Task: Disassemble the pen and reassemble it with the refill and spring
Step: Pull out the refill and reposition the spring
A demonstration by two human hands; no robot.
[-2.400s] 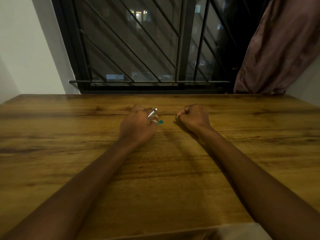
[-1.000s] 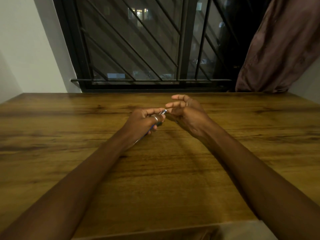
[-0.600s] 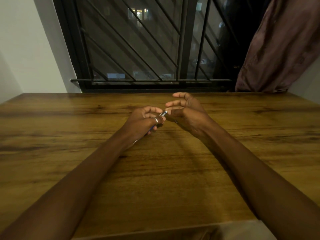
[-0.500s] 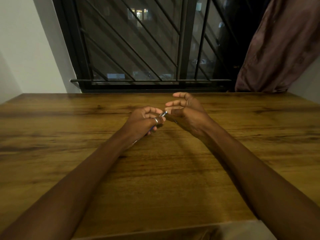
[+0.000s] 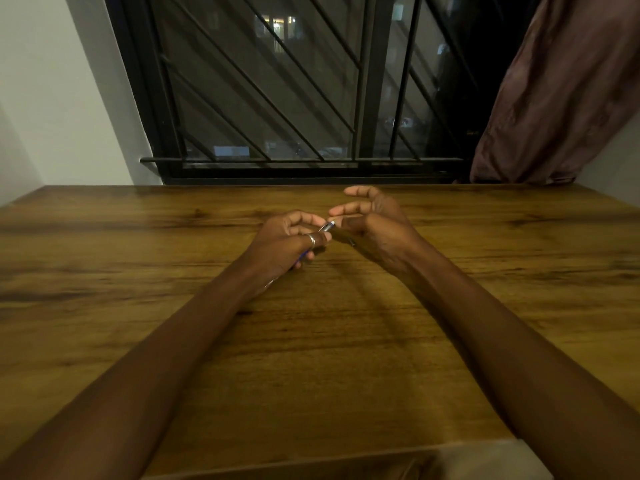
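The left hand (image 5: 289, 242) has its grip closed around the pen (image 5: 327, 226), just above the wooden surface (image 5: 311, 341). The right hand (image 5: 372, 225) pinches its metal tip, other fingers spread. Loosening it carelessly could let the spring jump out and roll away.

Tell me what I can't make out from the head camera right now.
- Slim silver-and-blue pen: mostly hidden inside the left hand; only the tip end and a blue sliver show.
- Spring and refill: too small or covered; can't tell if fitted.
- Right hand: its grip at the pen tip is hidden by its own fingers.
- Brown wooden table: near edge cut off.
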